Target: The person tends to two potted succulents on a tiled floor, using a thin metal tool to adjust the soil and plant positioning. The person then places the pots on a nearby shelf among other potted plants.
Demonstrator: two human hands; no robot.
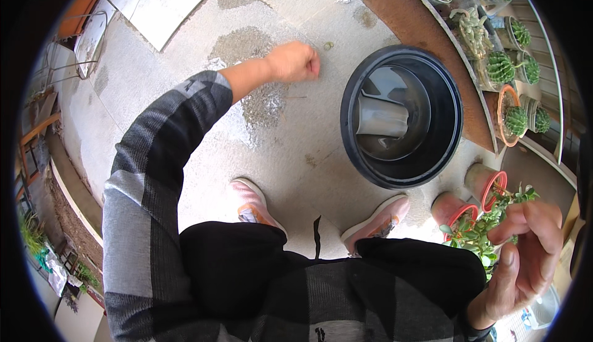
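Observation:
Over the concrete floor (296,143), my left hand (295,62) is stretched out in a loose fist. Nothing shows in its fingers, and the palm is hidden. A small greenish bit (328,45) lies on the floor just past it. To the right stands a round black plastic tub (444,147) with some water in the bottom. A grey cylinder-shaped object (382,116) lies on its side inside the tub. My right hand (526,254) is raised at the lower right, fingers curled but apart, with no object in it. Behind it is a leafy succulent (486,249), partly covered by the hand.
Potted cacti (500,66) line a raised shelf on the right, beside a brown board (433,41). Two reddish flowerpots (451,212) stand on the floor near my right foot. A white panel (162,4) lies at the upper left, near a metal wire frame (95,41).

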